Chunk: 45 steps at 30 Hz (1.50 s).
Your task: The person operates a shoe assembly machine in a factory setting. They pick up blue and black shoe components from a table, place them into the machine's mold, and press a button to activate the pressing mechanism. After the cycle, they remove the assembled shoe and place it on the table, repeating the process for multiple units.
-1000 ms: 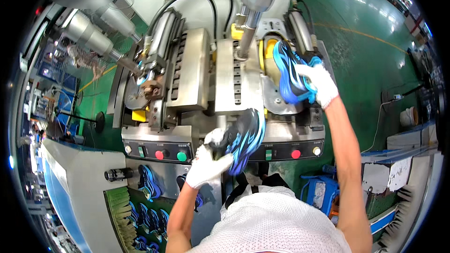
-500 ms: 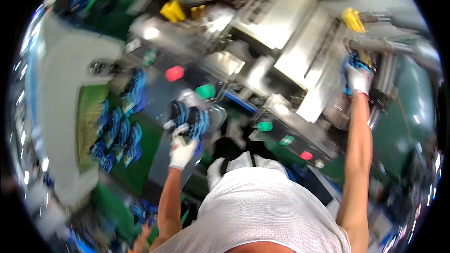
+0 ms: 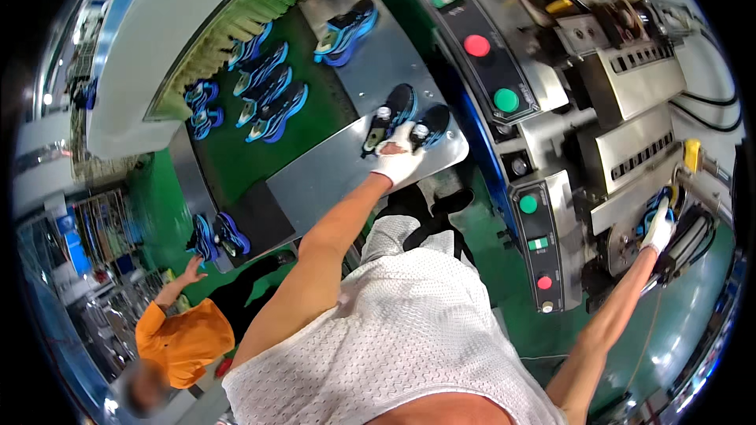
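Observation:
My left hand (image 3: 399, 157), in a white glove, reaches to the end of a grey metal table (image 3: 331, 177). Its fingers close at the near end of a black and blue sports shoe (image 3: 432, 124). Just left of that stands another such shoe (image 3: 396, 110), close against the hand. Far to the right, my gloved right hand (image 3: 660, 230) grips a blue and black shoe (image 3: 652, 208) at the machine's side. Part of this shoe is hidden by the hand and metal parts.
Several like shoes (image 3: 272, 94) ride on a green conveyor belt (image 3: 228, 165) leaving a curtained opening. The steel machine (image 3: 630, 110) has panels with red (image 3: 476, 46) and green (image 3: 506, 100) buttons. A co-worker in orange (image 3: 189, 338) reaches toward two shoes (image 3: 216, 236) at lower left.
My view has swung round and sharpened, so the table and belt sit more central and the machine farther right. The co-worker has come into fuller view. Both my hands stay at shoes.

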Each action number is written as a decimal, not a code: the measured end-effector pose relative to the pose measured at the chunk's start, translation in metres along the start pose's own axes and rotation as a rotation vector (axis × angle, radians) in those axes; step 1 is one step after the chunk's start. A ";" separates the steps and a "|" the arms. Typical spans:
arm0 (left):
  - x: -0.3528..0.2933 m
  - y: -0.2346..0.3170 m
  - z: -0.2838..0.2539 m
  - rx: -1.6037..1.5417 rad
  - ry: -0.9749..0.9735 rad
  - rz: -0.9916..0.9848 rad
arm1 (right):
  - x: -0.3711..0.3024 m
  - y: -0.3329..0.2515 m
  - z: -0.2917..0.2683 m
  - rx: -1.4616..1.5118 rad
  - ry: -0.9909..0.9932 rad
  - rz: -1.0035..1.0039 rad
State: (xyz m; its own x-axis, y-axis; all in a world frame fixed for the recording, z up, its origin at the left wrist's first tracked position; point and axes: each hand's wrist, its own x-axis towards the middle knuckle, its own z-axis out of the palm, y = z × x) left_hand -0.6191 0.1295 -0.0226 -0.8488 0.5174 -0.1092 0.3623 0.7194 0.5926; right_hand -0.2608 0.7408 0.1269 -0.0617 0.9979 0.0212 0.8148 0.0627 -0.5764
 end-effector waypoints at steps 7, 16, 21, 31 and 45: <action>-0.006 -0.013 -0.011 -0.198 -0.108 -0.015 | -0.353 -0.147 0.091 -0.316 -0.044 -0.702; -0.002 -0.103 -0.117 -0.286 -0.079 0.158 | -0.441 -0.152 0.169 -0.253 -0.536 -0.720; 0.037 -0.098 -0.095 -0.291 -0.286 -0.004 | -0.533 -0.202 0.280 -0.128 -0.804 -0.200; 0.039 -0.121 -0.122 -0.272 -0.463 -0.083 | -0.492 -0.239 0.322 -0.129 -0.876 -0.352; 0.049 -0.317 -0.268 0.315 -0.086 -0.251 | -0.527 -0.175 0.183 0.140 -1.014 -0.050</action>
State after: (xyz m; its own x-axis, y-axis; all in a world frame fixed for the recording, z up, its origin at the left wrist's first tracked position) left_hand -0.8788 -0.1969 -0.0019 -0.8951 0.3354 -0.2937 0.2599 0.9279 0.2674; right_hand -0.4762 0.2005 0.0667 -0.6051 0.5050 -0.6155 0.7273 0.0361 -0.6854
